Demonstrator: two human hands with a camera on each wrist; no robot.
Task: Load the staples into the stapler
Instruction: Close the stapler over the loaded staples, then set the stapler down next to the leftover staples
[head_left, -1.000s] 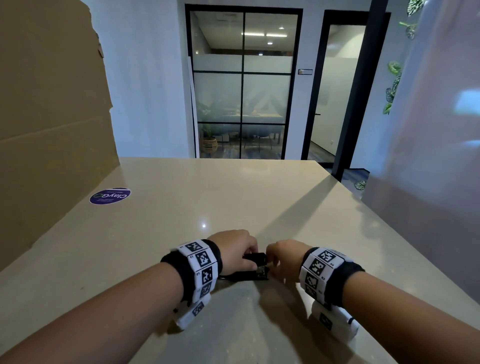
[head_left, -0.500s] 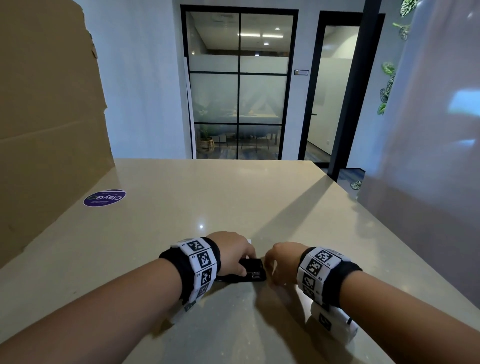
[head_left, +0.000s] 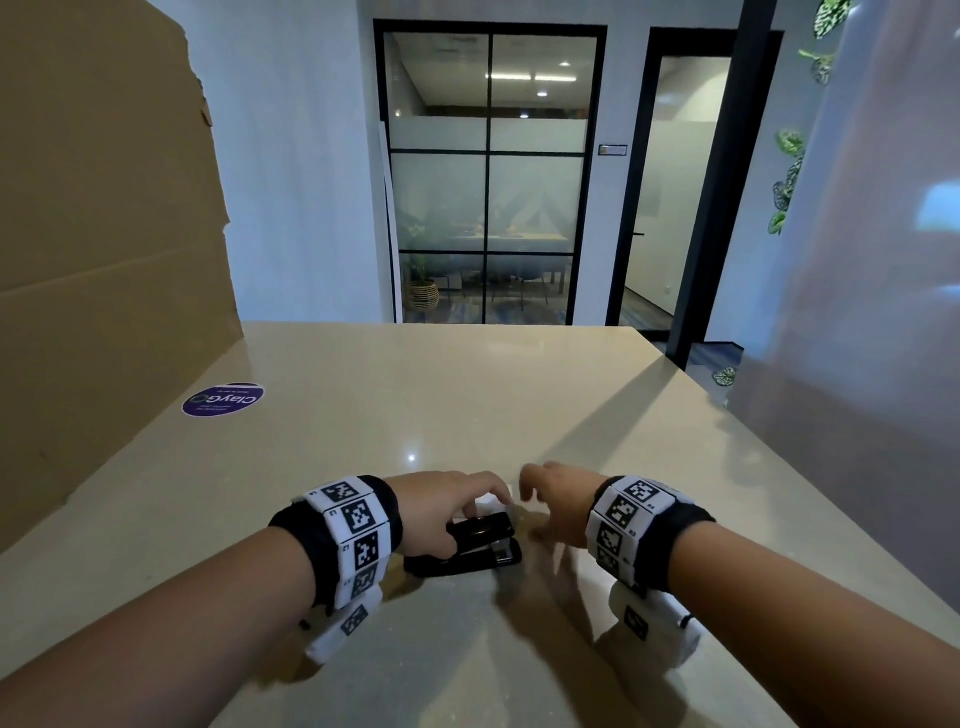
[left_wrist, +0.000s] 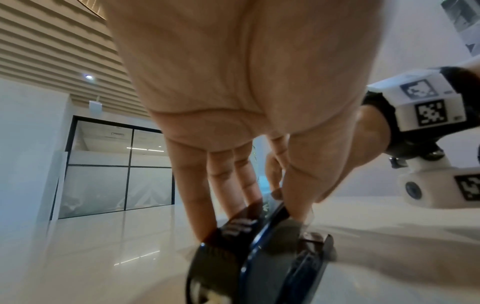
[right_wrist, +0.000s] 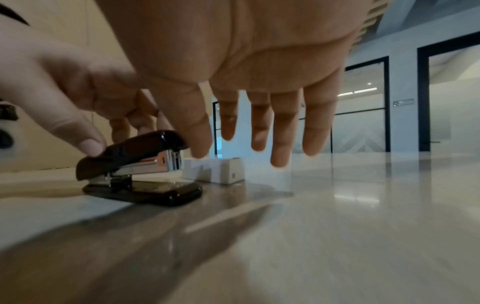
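A small white cardboard box (right_wrist: 218, 170) sits just beyond the black glossy stapler (right_wrist: 140, 166), which the left hand (head_left: 447, 512) grips from above; the right hand (head_left: 558, 501) hovers beside it, fingers (right_wrist: 280, 131) spread apart.

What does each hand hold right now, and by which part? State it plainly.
The left hand holds the black stapler by its top arm, thumb near the rear and fingers along the far side. The right hand holds nothing, its fingers spread above the table.
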